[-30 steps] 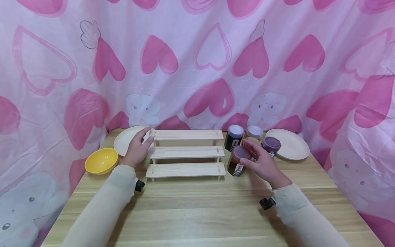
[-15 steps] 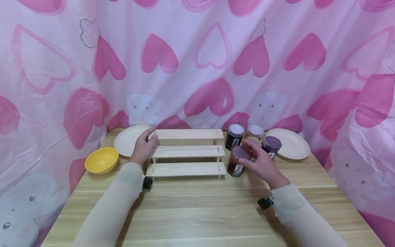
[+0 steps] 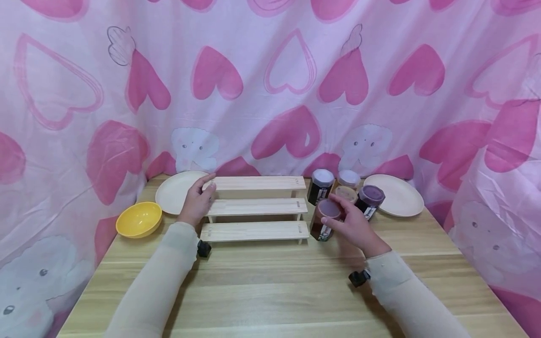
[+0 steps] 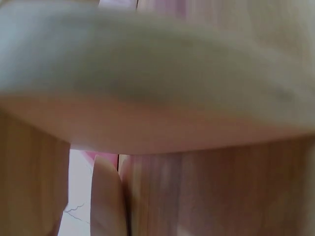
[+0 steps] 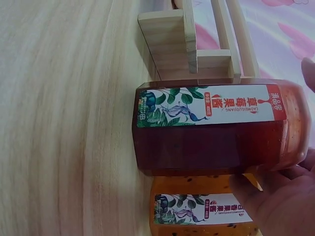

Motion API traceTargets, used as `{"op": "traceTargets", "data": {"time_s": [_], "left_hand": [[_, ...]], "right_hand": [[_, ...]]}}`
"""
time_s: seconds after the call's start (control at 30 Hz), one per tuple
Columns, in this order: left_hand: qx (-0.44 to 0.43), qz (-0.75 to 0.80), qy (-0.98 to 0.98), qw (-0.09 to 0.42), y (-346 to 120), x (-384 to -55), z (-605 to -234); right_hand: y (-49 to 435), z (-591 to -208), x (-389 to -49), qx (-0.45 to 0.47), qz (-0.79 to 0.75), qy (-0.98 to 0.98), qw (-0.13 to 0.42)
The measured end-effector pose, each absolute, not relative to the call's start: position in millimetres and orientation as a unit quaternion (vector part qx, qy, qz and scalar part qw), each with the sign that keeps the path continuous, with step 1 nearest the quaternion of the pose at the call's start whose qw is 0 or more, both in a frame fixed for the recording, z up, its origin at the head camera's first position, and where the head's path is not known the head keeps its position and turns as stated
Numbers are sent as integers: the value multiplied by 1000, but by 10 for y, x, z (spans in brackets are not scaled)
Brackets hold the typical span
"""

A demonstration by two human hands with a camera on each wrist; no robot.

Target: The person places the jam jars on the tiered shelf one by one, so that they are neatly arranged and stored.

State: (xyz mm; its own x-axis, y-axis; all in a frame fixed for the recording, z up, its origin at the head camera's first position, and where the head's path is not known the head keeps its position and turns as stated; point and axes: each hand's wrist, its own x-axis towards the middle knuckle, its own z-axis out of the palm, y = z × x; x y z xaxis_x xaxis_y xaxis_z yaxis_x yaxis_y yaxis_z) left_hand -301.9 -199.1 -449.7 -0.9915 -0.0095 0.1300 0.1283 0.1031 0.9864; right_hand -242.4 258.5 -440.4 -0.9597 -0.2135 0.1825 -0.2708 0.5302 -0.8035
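Observation:
In the head view my right hand (image 3: 352, 227) holds the strawberry jam jar (image 3: 322, 230) by its lid, thumb in front and fingers behind. The right wrist view shows this red jam jar (image 5: 211, 130) with its strawberry label, base on the table, fingers by the lid end. An orange jam jar (image 5: 197, 206) stands right behind it. My left hand (image 3: 196, 202) is at the left end of the three-tier wooden rack (image 3: 255, 206), fingers extended at the top board. The sleeve (image 4: 147, 59) fills much of the left wrist view, hiding most of that hand.
Behind the held jar stand several more jars, among them a black one with a white lid (image 3: 320, 188) and a purple-lidded jar (image 3: 371, 197). A cream plate (image 3: 401, 199) lies far right, another plate (image 3: 171, 195) far left, near a yellow bowl (image 3: 139, 220).
My left hand has moved right, up to the rack's end. My right hand has shifted slightly left and closed in on the strawberry jam jar's lid. The rack stays in place.

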Motion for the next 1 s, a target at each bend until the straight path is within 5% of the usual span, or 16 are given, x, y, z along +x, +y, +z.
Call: {"op": "traceTargets", "data": {"time_s": [1.0], "left_hand": [[-32,-657,-750,70,-2025,-3113,-4673]], "right_hand": [[2621,-4409,-2445,137,476,-868,8]]}}
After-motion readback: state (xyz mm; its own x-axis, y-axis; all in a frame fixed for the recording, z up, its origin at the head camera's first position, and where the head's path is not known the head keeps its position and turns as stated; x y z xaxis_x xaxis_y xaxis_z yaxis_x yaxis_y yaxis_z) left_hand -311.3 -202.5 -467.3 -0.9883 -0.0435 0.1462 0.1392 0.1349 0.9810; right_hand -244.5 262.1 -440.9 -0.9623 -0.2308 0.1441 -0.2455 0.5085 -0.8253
